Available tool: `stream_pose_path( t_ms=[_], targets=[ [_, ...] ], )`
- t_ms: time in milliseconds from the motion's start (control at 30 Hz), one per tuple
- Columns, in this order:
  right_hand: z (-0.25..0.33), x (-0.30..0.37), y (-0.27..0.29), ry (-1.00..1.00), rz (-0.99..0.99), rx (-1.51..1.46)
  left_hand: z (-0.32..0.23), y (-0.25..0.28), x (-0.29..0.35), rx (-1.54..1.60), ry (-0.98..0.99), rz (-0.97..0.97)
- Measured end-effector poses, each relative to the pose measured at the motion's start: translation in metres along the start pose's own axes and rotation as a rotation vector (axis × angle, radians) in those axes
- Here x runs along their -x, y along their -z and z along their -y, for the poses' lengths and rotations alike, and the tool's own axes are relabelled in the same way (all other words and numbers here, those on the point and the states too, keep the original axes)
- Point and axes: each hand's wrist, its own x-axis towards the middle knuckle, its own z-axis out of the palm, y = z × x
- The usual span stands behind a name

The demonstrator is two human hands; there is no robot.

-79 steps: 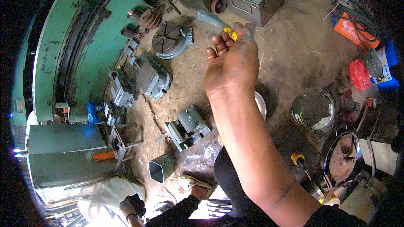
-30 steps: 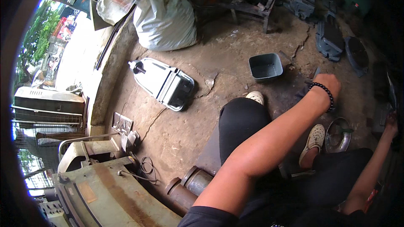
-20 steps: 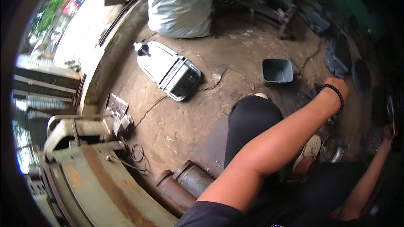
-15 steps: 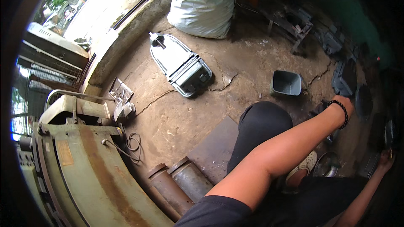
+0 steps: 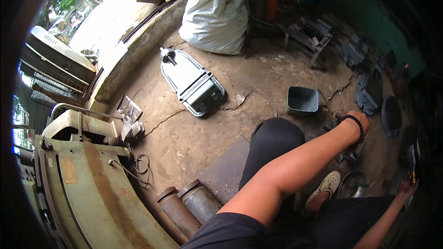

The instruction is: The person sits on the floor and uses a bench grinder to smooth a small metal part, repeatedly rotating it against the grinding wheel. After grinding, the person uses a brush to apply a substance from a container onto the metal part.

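Stretched across to the right, my left arm ends in my left hand, with a black bead bracelet at the wrist. It looks closed, its fingertips hidden, close to dark metal pieces on the floor. At the far right my right hand is closed around a slim item with a yellow part; dimness hides its kind. Beside my shoe lies a round metal bowl. A grey square tub stands beyond my left hand, and a dark oval metal piece lies to its right.
A green-painted machine fills the left side, with two metal cylinders beside it. Farther off are a grey-framed floodlight, a white sack and a low stand. Metal castings line the right wall.
The view has shifted, so the floor and the objects on it sit slightly lower and farther left. My left hand stays stretched out by the metal pieces; my right hand still grips its item.
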Motion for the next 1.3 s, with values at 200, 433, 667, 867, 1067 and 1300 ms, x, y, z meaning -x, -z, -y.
stream_pose_path(
  t_ms=[200,433,667,867,1067,1300],
  targets=[
    [-0.006,-0.033,0.029,0.005,0.027,0.119,-0.003,0.0,-0.003,0.011,0.036,0.0],
    [-0.011,0.032,-0.01,0.077,0.054,-0.035,-0.011,0.007,-0.004,0.0,-0.002,0.151],
    [0.003,0.081,-0.042,0.103,-0.046,-0.135,-0.023,0.013,0.001,-0.092,0.041,0.254],
    [0.011,0.075,-0.022,0.123,-0.05,-0.118,-0.026,0.006,-0.002,-0.106,0.042,0.267],
    [0.018,0.067,0.002,0.117,-0.021,-0.162,-0.016,0.011,-0.01,-0.022,0.044,0.253],
    [0.025,0.069,0.018,0.168,-0.081,-0.169,0.001,0.044,-0.005,-0.037,0.068,0.034]
  ],
)
